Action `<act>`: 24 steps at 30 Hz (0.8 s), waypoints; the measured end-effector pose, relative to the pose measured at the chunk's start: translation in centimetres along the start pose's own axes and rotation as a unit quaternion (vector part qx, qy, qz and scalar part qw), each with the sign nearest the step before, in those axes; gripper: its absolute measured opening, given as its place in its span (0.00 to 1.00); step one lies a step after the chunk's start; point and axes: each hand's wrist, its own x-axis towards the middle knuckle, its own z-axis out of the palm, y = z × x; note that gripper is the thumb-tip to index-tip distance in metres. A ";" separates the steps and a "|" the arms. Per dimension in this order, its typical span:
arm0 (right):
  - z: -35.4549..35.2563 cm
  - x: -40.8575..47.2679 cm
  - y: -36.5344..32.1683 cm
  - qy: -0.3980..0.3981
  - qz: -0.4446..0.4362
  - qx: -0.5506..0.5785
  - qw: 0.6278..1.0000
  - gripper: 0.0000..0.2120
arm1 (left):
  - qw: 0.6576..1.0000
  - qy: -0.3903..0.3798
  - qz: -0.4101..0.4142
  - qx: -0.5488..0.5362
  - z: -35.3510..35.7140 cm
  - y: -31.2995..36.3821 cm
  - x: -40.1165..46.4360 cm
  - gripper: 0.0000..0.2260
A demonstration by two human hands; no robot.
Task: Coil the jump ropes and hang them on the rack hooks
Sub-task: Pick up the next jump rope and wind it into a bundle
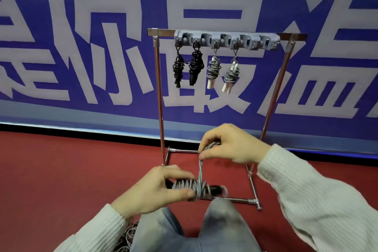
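Head view, nearest first: knees in blue jeans (221,229) fill the bottom edge, with a loose tangle of grey rope (127,235) lying on the red carpet (61,170) just left of them. Above the knees, the left hand (161,188) grips a grey jump rope (190,187) wound in tight turns around its black handles, fingers and thumb curled round the bundle. A doubled strand of that rope rises from the coil to the right hand (229,146), which pinches its end between thumb and curled fingers, held higher and slightly farther away. Both arms wear pale ribbed sleeves (319,194).

Behind the hands stands a metal rack (160,96) with feet on the carpet. A grey hook strip (226,41) is fixed along its top bar. Four coiled ropes hang from it: two black ones (188,68) on the left and two grey ones with white handles (223,72) beside them; the hooks further right are bare. Farthest back is a blue banner (81,26) with large white characters.
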 end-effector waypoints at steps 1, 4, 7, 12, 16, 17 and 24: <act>-0.2 0.3 0.5 -0.019 0.006 0.084 0.996 0.03 | 0.994 -0.029 0.018 -0.108 -0.1 0.5 -0.3 0.14; 1.9 -0.6 1.4 -0.049 0.035 0.300 0.952 0.09 | 0.895 0.018 0.036 -0.443 -0.6 0.9 -0.4 0.23; 5.2 -1.7 0.3 -0.066 0.060 0.365 0.927 0.11 | 0.793 0.086 0.028 -0.603 -0.3 1.4 0.5 0.22; 6.4 -2.4 -0.5 -0.005 -0.007 -0.207 0.978 0.11 | 0.869 0.283 -0.065 -0.400 1.6 0.3 1.5 0.15; 3.3 -1.6 -2.6 0.000 -0.045 -0.247 0.968 0.09 | 0.969 0.209 0.031 0.127 2.3 -0.7 0.3 0.18; 2.0 -1.0 -2.6 -0.033 -0.024 -0.145 0.989 0.07 | 0.979 0.144 0.052 0.138 1.8 -0.3 0.0 0.18; 3.9 -0.6 -0.5 -0.094 0.049 0.511 0.853 0.13 | 0.880 -0.029 0.060 -0.471 0.5 2.0 -1.2 0.27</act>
